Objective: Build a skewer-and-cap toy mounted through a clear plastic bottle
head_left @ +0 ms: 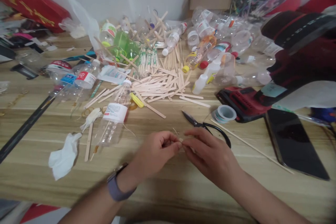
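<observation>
Over the front middle of the table, my left hand (160,148) is closed, thumb and forefinger pinched together. The fingertips of my right hand (210,150) meet them, closed as well. Between them is something small and pale, mostly hidden; a thin end pokes up above, too fine to name. Just behind my right hand lie black-handled scissors (199,124), blades pointing left. Left of my left hand is a clear plastic bottle (113,122) with a white label, a thin strand curving out beside it. A wooden stick (89,143) and a crumpled white tissue (64,155) lie farther left.
A pile of wooden craft sticks (160,85) spreads behind the hands, with several plastic bottles (201,52) around it. To the right are a red-and-black power tool (252,103), a small plastic cup (225,113), a thin stick (254,147) and a dark phone (296,143).
</observation>
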Tool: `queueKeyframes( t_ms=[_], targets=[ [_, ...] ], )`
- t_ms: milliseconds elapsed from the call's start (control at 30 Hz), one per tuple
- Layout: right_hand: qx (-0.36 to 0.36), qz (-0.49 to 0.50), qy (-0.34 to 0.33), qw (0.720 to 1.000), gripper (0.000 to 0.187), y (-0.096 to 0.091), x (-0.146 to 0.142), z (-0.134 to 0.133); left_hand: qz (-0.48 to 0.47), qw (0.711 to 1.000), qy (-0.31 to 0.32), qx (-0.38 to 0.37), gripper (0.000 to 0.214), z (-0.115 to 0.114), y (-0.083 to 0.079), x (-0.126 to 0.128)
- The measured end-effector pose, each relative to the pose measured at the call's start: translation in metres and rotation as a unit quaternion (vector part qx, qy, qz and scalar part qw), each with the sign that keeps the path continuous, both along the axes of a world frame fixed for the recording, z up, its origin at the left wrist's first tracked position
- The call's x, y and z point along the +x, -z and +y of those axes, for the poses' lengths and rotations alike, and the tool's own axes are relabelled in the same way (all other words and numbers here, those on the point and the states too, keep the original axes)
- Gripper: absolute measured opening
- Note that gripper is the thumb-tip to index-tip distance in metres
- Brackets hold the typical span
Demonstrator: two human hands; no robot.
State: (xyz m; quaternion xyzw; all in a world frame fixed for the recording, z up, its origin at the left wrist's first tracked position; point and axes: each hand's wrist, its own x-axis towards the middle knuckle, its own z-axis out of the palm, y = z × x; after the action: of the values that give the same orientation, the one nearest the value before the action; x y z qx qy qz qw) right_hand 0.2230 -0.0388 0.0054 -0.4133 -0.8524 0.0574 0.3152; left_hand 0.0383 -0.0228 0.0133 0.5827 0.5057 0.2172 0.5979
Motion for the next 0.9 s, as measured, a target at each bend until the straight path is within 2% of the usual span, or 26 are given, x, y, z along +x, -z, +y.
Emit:
queueKeyframes(
  t_ms=[100, 200, 300, 433, 500, 567, 633, 700, 800, 900],
  targets=[
    [0.069, -0.017, -0.057, 0.996, 0.013, 0.000, 0.003, 0.001, -0.014, 0.998, 0.052, -0.011, 0.021, 0.005, 0.000, -0.005],
    [0.061, -0.020, -0.096, 0.993, 0.011, 0.000, 0.004, 0.002, 0.011, 0.997, 0.070, 0.012, 0.020, 0.005, -0.002, -0.005],
    [0.003, 0.014, -0.062, 0.998, 0.012, -0.001, 0.002, 0.003, 0.085, 0.991, 0.052, 0.094, 0.019, -0.001, -0.004, -0.002],
    [-0.138, 0.105, -0.030, 0.984, 0.016, -0.006, -0.003, 0.004, 0.183, 0.945, 0.053, 0.266, 0.021, -0.012, -0.004, 0.002],
    [-0.184, 0.139, -0.024, 0.973, 0.018, -0.009, -0.004, 0.004, 0.211, 0.923, 0.069, 0.314, 0.023, -0.016, -0.004, 0.002],
    [-0.203, 0.153, -0.024, 0.967, 0.017, -0.011, -0.004, 0.004, 0.214, 0.916, 0.079, 0.329, 0.024, -0.016, -0.005, 0.002],
    [-0.210, 0.157, -0.032, 0.964, 0.017, -0.012, -0.004, 0.004, 0.196, 0.924, 0.073, 0.320, 0.021, -0.014, -0.006, 0.002],
    [-0.207, 0.157, -0.039, 0.965, 0.017, -0.011, -0.004, 0.003, 0.160, 0.947, 0.052, 0.272, 0.017, -0.011, -0.006, 0.001],
    [-0.168, 0.143, -0.037, 0.975, 0.015, -0.008, -0.003, 0.002, 0.067, 0.989, 0.020, 0.130, 0.012, -0.006, -0.006, 0.001],
    [-0.118, 0.119, -0.032, 0.985, 0.015, -0.004, -0.002, 0.002, -0.059, 0.998, -0.007, -0.013, 0.013, -0.002, -0.004, 0.003]
  ],
)
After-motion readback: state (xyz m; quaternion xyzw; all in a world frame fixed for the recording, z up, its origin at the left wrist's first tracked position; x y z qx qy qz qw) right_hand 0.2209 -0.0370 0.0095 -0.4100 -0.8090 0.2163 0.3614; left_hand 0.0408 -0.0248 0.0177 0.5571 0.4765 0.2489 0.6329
